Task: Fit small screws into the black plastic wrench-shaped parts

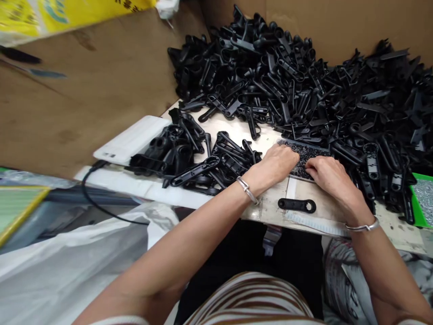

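Note:
A shallow tray point(301, 177) of tiny dark pieces lies on the table, and both hands are over it. My left hand point(279, 162) is curled at the tray's left side, its fingertips turned down and hidden. On the right side, my right hand point(328, 174) has thumb and fingers pressed together; whatever is between them is too small to see. Just in front of the tray a single black flat part point(294, 205) with a ring-shaped end rests on the table.
A large heap of black parts point(270, 72) fills the back and right. Smaller black parts point(233, 158) lie left of my hands. Further left is a white device point(131, 140) with a black cable. A green tray point(419, 203) stands at the right edge.

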{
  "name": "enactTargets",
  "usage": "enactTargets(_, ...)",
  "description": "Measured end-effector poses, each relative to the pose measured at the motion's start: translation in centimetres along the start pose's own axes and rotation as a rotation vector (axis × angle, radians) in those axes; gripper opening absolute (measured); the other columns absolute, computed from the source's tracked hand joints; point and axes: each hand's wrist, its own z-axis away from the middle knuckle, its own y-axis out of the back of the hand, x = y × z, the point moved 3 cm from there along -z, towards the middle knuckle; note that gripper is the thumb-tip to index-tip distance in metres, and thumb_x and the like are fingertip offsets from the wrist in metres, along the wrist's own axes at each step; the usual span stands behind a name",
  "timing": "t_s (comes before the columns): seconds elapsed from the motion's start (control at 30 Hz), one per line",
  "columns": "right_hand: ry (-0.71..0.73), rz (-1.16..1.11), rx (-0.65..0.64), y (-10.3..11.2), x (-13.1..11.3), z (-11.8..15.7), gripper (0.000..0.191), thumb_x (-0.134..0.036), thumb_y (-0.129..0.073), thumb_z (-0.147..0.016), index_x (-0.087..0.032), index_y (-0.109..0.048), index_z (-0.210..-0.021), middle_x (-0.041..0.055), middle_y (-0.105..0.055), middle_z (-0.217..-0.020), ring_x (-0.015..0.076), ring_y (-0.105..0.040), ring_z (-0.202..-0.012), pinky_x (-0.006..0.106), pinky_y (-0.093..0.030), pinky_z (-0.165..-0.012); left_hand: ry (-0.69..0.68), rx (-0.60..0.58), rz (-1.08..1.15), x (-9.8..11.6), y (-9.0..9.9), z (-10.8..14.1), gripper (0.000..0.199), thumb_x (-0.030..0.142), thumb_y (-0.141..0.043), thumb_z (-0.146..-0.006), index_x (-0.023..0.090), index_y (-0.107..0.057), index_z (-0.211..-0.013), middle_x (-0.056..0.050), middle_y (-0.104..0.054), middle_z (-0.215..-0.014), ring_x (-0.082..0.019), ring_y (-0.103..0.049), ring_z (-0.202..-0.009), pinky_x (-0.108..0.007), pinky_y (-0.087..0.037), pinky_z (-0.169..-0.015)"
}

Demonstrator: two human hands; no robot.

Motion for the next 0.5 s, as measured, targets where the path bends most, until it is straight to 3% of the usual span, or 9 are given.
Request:
enactTargets(0.23, 0.005, -0.341, 0.175, 0.4, 0.9, 1.0, 0.021, -0.017, -0.051, -0.089, -0.021, -0.071, -0.085, 0.0023, -0.072, -0.091, 0.0188, -0.065, -0.086, 0.028, -0.042, -0.075, -0.002, 0.073, 0.072, -1.5, -0.4, 0.4, 0.033, -0.002, -0.038, -0.083, 0.010, -0.068, -0.087, -0.012, -0.066, -0.079, -0.021, -0.062, -0.080, -0.029, -0.043, -0.068)
enactTargets(0.33, -0.051, -0.469, 0.251, 0.5, 1.6, 1.6, 0.022, -0.025, -0.051, -0.089, -0.019, -0.070, -0.079, 0.0016, -0.070, -0.078, 0.0164, -0.064, -0.072, 0.027, -0.042, -0.070, 0.041, 0.143, 0.118, -2.6, -0.2, 0.5, 0.031, -0.003, -0.040, -0.080, 0.011, -0.067, -0.087, -0.011, -0.067, -0.081, -0.020, -0.061, -0.081, -0.029, -0.042, -0.068)
enactTargets(0.5, -0.155, -0.623, 0.265, -0.1, 2.3, 2.4, 0.024, -0.032, -0.050, -0.088, -0.019, -0.064, -0.072, -0.0012, -0.059, -0.058, 0.0135, -0.055, -0.054, 0.026, -0.039, -0.057, 0.027, 0.140, 0.086, -2.5, 0.3, 0.1, 0.026, 0.002, -0.044, -0.082, 0.013, -0.068, -0.085, -0.010, -0.068, -0.084, -0.021, -0.062, -0.085, -0.031, -0.042, -0.072)
